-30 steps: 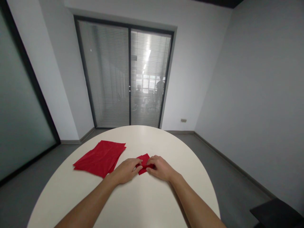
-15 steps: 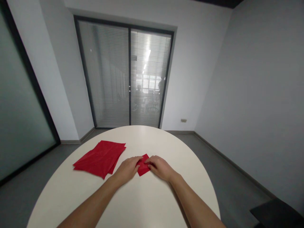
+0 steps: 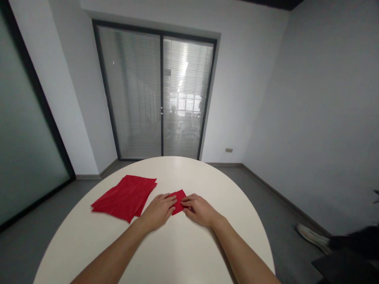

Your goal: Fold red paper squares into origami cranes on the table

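Observation:
A small folded piece of red paper (image 3: 179, 200) lies on the white round table (image 3: 177, 252), near its middle. My left hand (image 3: 158, 211) rests on the paper's left side with the fingers pressing down on it. My right hand (image 3: 199, 208) presses on its right side, fingers curled onto the fold. Both hands touch the paper and cover part of it. A stack of flat red paper sheets (image 3: 126, 195) lies just left of my left hand.
A glass sliding door with blinds (image 3: 160, 94) stands behind the table. Grey floor surrounds the table. At the lower right, a person's shoe (image 3: 310, 233) and dark trouser leg (image 3: 355, 241) enter, beside a dark object (image 3: 349, 268).
My hands shifted slightly on the small red paper, the left moving up over it. A person's foot and leg have come into view at the lower right.

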Available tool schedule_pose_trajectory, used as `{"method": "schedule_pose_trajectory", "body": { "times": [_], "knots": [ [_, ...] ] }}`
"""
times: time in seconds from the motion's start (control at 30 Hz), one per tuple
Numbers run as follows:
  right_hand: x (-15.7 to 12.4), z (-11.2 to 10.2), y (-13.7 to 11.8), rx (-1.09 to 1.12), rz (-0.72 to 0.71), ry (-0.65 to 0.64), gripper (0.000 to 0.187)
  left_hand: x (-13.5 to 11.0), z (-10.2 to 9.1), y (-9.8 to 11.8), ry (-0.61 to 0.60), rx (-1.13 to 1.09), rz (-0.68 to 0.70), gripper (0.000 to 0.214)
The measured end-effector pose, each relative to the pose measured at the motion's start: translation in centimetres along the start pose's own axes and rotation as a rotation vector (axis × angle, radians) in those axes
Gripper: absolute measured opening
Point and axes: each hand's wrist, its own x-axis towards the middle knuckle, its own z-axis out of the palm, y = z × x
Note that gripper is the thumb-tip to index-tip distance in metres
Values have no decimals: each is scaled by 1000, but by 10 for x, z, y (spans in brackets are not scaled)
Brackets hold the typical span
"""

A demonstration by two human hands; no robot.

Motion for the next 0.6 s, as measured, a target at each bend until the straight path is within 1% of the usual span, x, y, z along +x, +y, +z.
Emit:
{"method": "schedule_pose_trajectory", "body": {
  "times": [0.17, 0.3, 0.4, 0.5, 0.6],
  "knots": [
    [1, -7, 3, -50, -35, -54, 24, -4, 1, 1, -40, 18, -15, 44],
    [1, -14, 6, -125, -25, -95, 21, -5, -2, 1, -78, 13, -3, 49],
    [2, -16, 7, -188, -3, -102, 23, -4, -6, 1, -101, 3, -13, 50],
    [3, -16, 4, -194, 20, -94, 24, -4, -7, 0, -92, -28, -12, 50],
    [4, -13, -2, -141, 1, -93, 21, -5, -4, -2, -62, -44, 5, 47]
  ]
}}
